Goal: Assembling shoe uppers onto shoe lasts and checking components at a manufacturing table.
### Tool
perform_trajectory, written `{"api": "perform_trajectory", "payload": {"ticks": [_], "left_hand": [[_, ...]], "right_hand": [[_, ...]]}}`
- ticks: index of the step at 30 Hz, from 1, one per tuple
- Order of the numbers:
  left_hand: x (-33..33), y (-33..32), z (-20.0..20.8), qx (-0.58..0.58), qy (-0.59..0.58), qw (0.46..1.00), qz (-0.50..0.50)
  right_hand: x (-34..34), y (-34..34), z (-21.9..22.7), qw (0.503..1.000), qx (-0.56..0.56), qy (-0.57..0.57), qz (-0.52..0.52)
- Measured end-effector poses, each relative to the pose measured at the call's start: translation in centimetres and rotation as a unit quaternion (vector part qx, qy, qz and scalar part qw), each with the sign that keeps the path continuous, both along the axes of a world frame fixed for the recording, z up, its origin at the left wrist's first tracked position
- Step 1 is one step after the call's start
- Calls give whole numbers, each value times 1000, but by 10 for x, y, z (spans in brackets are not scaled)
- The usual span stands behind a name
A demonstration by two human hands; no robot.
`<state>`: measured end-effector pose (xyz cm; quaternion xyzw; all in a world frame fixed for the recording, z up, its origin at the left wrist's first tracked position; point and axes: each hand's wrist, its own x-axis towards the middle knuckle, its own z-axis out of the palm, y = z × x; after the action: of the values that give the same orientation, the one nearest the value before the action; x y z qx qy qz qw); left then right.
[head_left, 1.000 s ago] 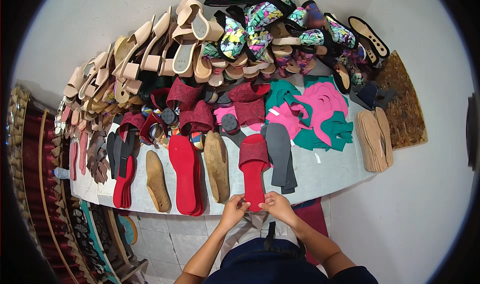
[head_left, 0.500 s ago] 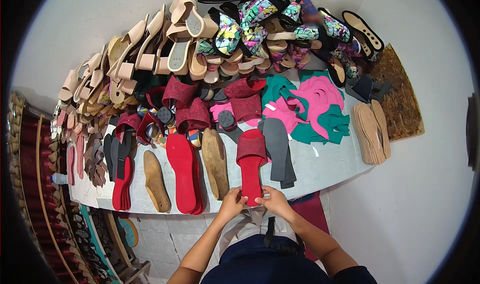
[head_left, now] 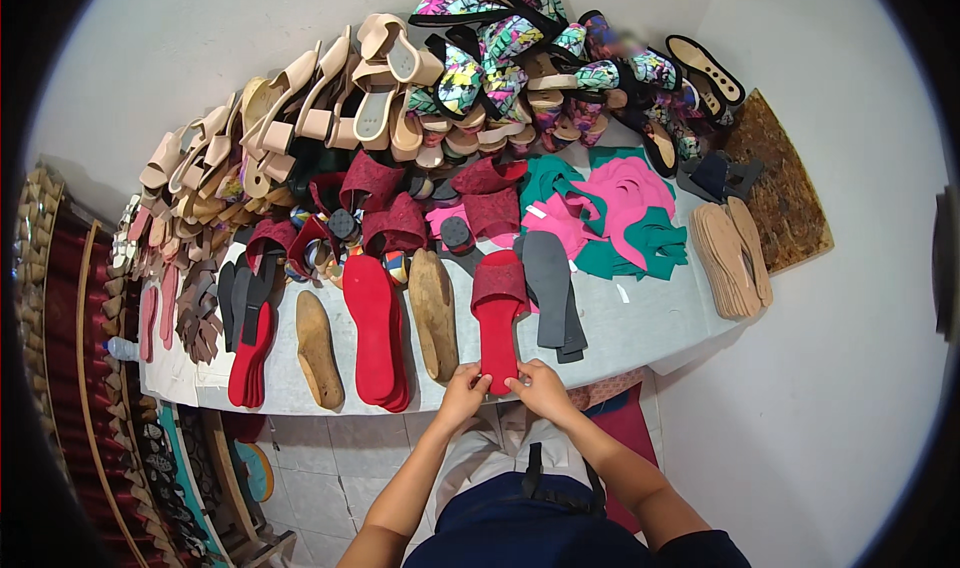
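Note:
A red slide sandal (head_left: 496,330) with a dark red patterned strap points away from me at the table's front edge. My left hand (head_left: 465,392) pinches the left side of its heel end. On the other side, my right hand (head_left: 538,389) grips the heel with thumb on top. Left of the sandal lies a worn wooden shoe last (head_left: 432,313), and beyond it a stack of red soles (head_left: 371,333). Dark grey soles (head_left: 550,293) lie close on the right. Another wooden last (head_left: 318,350) and more red soles (head_left: 252,358) are farther left.
Pink and green cut pieces (head_left: 625,208) lie at the right, near a stack of tan insoles (head_left: 725,263). Beige heeled sandals (head_left: 375,108) and patterned sandals (head_left: 490,63) pile up along the back wall. A brown board (head_left: 785,188) leans at the far right.
The whole view has shifted slightly, with the table appearing a little higher at its front edge. Both hands keep their hold on the sandal's heel.

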<state>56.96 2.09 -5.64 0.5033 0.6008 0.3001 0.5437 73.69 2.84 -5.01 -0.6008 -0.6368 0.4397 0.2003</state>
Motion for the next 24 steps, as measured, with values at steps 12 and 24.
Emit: {"api": "perform_trajectory", "payload": {"ticks": [12, 24], "left_hand": [[2, -5, -8, -56, -81, 993, 68], [-9, -3, -1, -27, -54, 998, -3]], "right_hand": [[1, 2, -10, 977, -95, 150, -118], [1, 2, -13, 925, -199, 282, -160]]}}
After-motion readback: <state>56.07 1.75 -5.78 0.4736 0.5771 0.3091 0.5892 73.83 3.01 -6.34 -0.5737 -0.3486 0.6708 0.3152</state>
